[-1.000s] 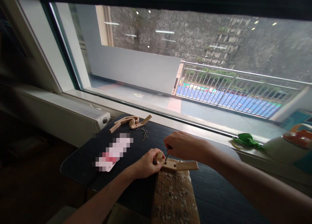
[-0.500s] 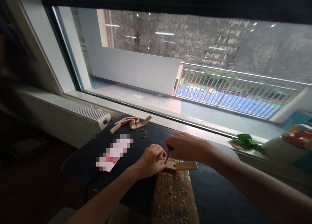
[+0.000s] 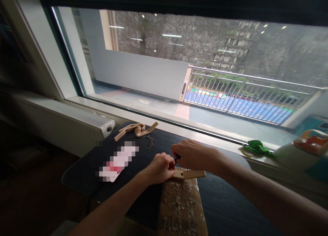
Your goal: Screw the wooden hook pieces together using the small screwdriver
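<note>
My left hand (image 3: 160,168) has its fingers curled round the near end of a light wooden piece (image 3: 191,174) with a dark hole in it. This piece lies across a wooden block (image 3: 180,203) with a shiny, uneven surface. Just right of it, my right hand (image 3: 191,154) is closed on a thin tool with a dark end (image 3: 176,159). The tool's tip is hidden behind my left fingers. Farther back lie curved wooden pieces (image 3: 139,129) with holes and several small screws (image 3: 150,142).
The dark table (image 3: 225,195) stands against the windowsill (image 3: 164,121). A blurred-out pink and white item (image 3: 119,164) lies on its left part. A radiator (image 3: 77,116) is at the left. On the sill at the right are a green cloth (image 3: 257,147) and a white rounded container (image 3: 289,155).
My left fingers have moved up around the tool's shaft, which showed before and is now covered. My right hand has shifted slightly left. The wooden piece stays on the block.
</note>
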`<state>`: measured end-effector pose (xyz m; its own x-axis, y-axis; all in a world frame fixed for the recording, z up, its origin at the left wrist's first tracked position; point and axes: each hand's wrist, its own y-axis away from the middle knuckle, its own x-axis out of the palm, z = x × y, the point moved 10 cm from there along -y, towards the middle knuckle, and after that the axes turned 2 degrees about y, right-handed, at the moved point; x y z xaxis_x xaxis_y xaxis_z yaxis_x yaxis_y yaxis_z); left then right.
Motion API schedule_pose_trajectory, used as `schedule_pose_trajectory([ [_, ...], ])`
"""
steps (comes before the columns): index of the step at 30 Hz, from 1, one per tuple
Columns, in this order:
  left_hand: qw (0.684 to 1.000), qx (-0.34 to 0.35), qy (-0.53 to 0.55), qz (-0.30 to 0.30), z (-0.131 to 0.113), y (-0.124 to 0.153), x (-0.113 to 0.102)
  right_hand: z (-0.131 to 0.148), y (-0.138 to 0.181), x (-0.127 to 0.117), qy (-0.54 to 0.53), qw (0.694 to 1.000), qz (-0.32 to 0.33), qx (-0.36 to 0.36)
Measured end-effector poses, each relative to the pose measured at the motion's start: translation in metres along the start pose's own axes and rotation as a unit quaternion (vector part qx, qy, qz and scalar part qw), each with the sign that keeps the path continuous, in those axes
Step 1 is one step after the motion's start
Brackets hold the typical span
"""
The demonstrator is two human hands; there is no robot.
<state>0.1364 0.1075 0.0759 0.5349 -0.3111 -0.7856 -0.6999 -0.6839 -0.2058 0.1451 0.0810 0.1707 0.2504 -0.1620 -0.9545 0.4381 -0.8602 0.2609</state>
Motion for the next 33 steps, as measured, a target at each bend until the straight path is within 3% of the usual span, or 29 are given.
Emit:
schedule_pose_trajectory([
  [12, 1.0, 0.001, 0.001, 0.023, -0.002, -0.002, 0.001, -0.004, -0.006, -0.001, 0.031, 0.999, 0.033, 0.019],
  [19, 0.999, -0.004, 0.006, 0.032, -0.004, -0.001, -0.001, -0.003, -0.003, -0.003, -0.007, 0.999, 0.028, -0.016],
  [27, 0.999, -0.015, 0.016, 0.038, -0.01, 0.0, -0.005, -0.006, -0.005, -0.003, 0.024, 0.999, 0.029, 0.021],
  [33, 0.999, -0.014, 0.022, 0.036, -0.006, -0.001, -0.002, -0.002, -0.003, -0.006, -0.004, 1.0, 0.008, -0.022],
])
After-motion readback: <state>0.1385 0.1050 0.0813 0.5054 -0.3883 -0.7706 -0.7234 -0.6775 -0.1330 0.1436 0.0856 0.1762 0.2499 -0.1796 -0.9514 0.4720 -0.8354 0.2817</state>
